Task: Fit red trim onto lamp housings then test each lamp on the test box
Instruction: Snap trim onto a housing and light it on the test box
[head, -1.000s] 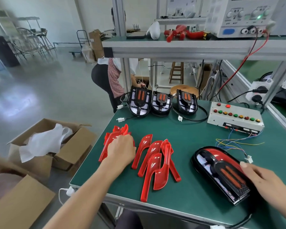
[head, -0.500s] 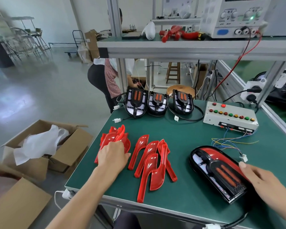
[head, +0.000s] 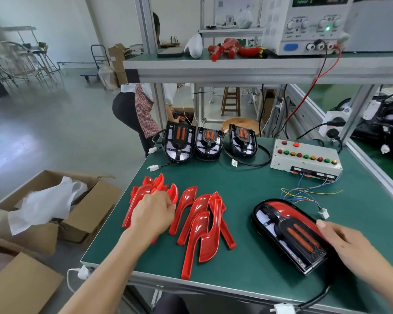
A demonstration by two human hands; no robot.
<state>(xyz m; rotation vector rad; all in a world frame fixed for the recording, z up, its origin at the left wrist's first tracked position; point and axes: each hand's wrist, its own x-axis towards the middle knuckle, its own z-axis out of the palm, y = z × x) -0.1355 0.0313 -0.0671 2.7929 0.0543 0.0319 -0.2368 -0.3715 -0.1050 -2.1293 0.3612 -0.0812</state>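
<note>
Red trim pieces lie on the green bench in two groups: a left pile [head: 135, 198] and a spread of several more [head: 200, 223] in the middle. My left hand [head: 152, 215] sits on the left pile with its fingers curled round one trim piece. A black lamp housing [head: 279, 225] with red trim fitted along its top lies at the right. My right hand [head: 349, 243] holds its right edge, thumb on top. Three more black housings [head: 208, 143] stand in a row at the back. The white test box [head: 304, 159] with coloured buttons sits at the back right.
Coloured wires [head: 304, 196] run from the test box to a white plug near the lamp. A power supply [head: 304, 26] stands on the upper shelf. An open cardboard box [head: 95, 200] sits on the floor to the left. A person [head: 132, 114] bends over behind the bench.
My left hand has stayed on the left trim pile and its fingers have closed tighter on a piece. My right hand keeps its place on the lamp housing.
</note>
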